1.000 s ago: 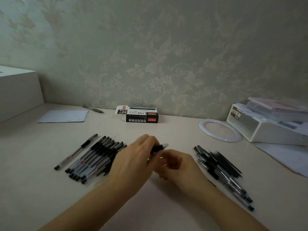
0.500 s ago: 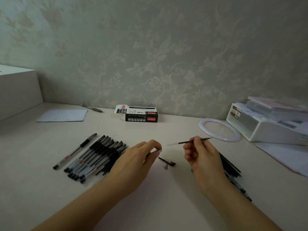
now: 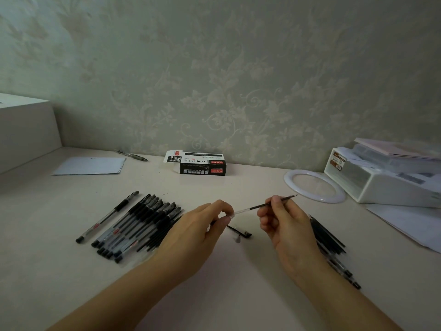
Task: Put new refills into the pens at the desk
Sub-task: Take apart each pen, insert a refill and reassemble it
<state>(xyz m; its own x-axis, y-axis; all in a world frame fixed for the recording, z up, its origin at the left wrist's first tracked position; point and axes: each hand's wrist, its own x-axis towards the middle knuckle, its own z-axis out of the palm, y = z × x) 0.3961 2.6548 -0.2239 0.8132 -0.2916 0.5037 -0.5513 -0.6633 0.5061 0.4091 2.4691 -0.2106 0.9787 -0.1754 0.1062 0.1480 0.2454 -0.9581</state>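
At frame centre our right hand [image 3: 284,225] pinches a thin, light, slightly bendy refill [image 3: 260,206] mid-shaft; our left hand [image 3: 198,232] fingers clamp its clear end; best gripped near the ends.

From my remote seat I see a desk in a home room, probably a bedroom or a small study. The wall [image 3: 238,80] behind has pale wallpaper with a leaf pattern, which is typical for a house and not for an office. The desk [image 3: 238,283] is light and plain. On it lie many black pens [image 3: 140,223], a pen box [image 3: 200,163], loose paper [image 3: 90,166] and a white plastic organizer [image 3: 386,182] (its contents are blurred).
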